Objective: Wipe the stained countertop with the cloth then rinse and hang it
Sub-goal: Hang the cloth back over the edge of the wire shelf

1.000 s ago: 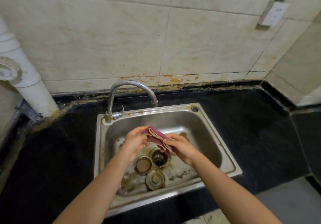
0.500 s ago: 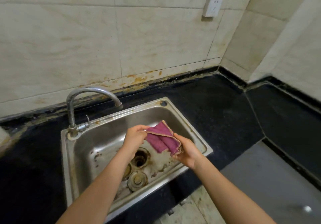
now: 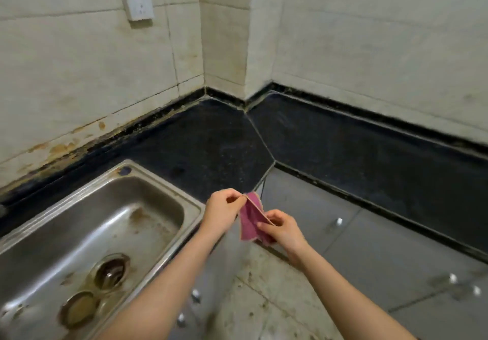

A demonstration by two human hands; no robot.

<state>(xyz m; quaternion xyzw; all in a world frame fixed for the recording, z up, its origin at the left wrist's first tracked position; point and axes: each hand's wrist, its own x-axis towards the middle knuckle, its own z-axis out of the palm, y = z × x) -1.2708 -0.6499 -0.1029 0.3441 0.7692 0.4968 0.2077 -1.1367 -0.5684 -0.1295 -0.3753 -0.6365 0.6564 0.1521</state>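
Cloth (image 3: 249, 224): small, magenta-pink, pale trimmed edge, loosely folded. Held in the air just off the counter's front edge, pinched at the top corner by the left hand (image 3: 224, 213) and lower down by the right hand (image 3: 284, 230). Countertop (image 3: 211, 141): black, speckled, angled round the corner; brown grime seen along the wall joint.

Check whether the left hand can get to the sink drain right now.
Probably yes: nothing covers the drain, and the path across the sink is free; but the left hand pinches the cloth.
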